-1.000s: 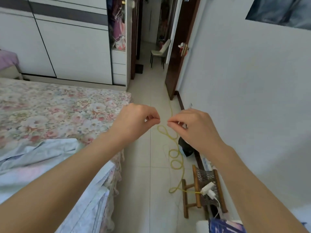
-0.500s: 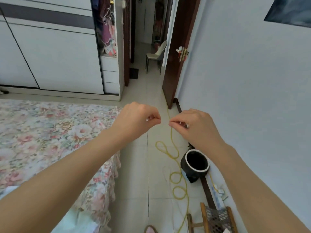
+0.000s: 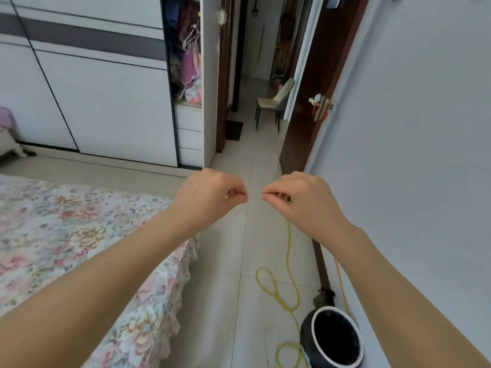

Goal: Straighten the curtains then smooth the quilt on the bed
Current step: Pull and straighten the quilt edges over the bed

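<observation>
Floral cover (image 3: 66, 235), pink and cream blooms, spread flat and fairly smooth across the bed (image 3: 170, 301) at lower left, ruffled hem draping toward the floor (image 3: 225, 261).

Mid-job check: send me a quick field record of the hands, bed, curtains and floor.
left hand: raised, fingertips pinched, nothing visible in it
right hand: same pose, apart from the left
bed: floral cover, no hand on it
curtains: not in view
floor: yellow cord looped beside a black pot near the wall
ahead: open door, chair beyond
</observation>
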